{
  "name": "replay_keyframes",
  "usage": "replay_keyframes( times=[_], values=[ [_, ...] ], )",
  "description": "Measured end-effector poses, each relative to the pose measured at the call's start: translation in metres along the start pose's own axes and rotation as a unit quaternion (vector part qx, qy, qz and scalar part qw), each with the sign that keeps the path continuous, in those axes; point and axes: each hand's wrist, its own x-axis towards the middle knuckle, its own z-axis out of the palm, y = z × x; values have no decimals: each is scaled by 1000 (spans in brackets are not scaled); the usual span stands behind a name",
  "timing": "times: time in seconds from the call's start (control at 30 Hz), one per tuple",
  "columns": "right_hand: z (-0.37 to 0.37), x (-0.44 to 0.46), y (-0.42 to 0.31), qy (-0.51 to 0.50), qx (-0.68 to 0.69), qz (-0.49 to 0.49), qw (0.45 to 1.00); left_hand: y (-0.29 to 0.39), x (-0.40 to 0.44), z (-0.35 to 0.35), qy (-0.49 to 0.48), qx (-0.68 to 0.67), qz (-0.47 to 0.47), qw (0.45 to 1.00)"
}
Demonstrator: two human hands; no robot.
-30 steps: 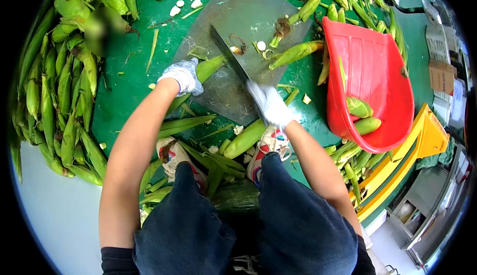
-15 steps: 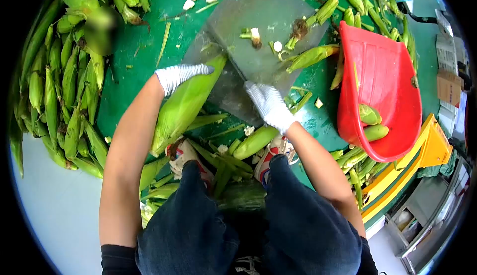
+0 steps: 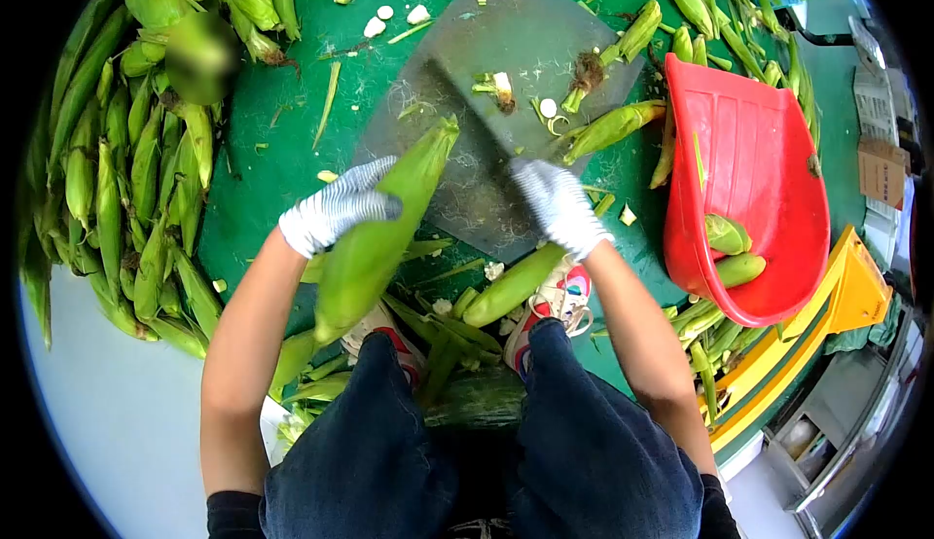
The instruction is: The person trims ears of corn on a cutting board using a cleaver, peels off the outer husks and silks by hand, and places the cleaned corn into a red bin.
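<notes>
In the head view, my left hand, in a striped white glove, is wrapped round a large green ear of corn still in its husk. The ear's narrow end points up toward a grey cutting board. My right hand, gloved too and slightly blurred, is closed on a knife, its long dark blade slanting up and left over the board; the handle is hidden in my fist. Cut stem pieces and a small husked ear lie on the board.
Unhusked corn is heaped on the left. At right stands a red scoop with a couple of ears inside, beside a yellow frame. Husks and another ear lie around my shoes on the green surface.
My left hand has moved down and slightly left on the corn, and the ear's tip has shifted right and down. My right hand has moved a little right with the knife.
</notes>
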Motion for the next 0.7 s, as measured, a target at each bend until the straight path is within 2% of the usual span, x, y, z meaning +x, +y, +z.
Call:
replay_keyframes(
  times=[0.03,0.07,0.1,0.13,0.17,0.2,0.23,0.3,0.33,0.37,0.4,0.43,0.5,0.53,0.57,0.6,0.63,0.7],
  values=[
    [-12,0,3,23,-10,-6,1000,9,-9,7,28,69,39,996],
    [-24,3,3,32,-139,8,990,20,-16,15,57,137,81,986],
    [-35,-3,-7,126,-244,-71,959,33,-16,20,86,209,134,965],
    [-48,-10,-28,155,-187,-88,966,40,-17,27,100,241,167,951],
    [-63,-20,-56,177,-130,-104,970,63,-23,40,105,261,143,949],
    [-78,-31,-85,94,20,-123,988,72,-23,45,101,290,188,933],
    [-92,-43,-113,8,169,-135,976,78,-22,48,95,318,231,915],
    [-101,-59,-155,-81,201,-109,970,88,-17,52,66,302,267,913],
    [-97,-53,-153,-60,110,-235,964,89,-15,53,53,292,280,913],
    [-92,-46,-149,-43,21,-356,933,85,-14,51,57,290,281,913],
    [-88,-43,-152,-48,-9,-396,917,79,-14,47,63,289,279,913],
    [-82,-44,-155,-29,0,-370,929,75,-18,44,71,290,275,914],
    [-64,-49,-162,9,21,-316,949,69,-34,53,185,328,300,877],
    [-55,-50,-164,6,86,-249,965,71,-44,57,243,322,312,860],
    [-47,-51,-171,-36,187,-139,972,72,-55,58,302,319,326,837],
    [-40,-52,-178,-62,238,-93,965,68,-71,59,340,284,269,855],
    [-33,-55,-185,-91,288,-43,952,68,-86,57,331,209,251,885],
    [-6,-57,-188,-130,363,-31,922,76,-116,62,305,65,111,944]
  ],
)
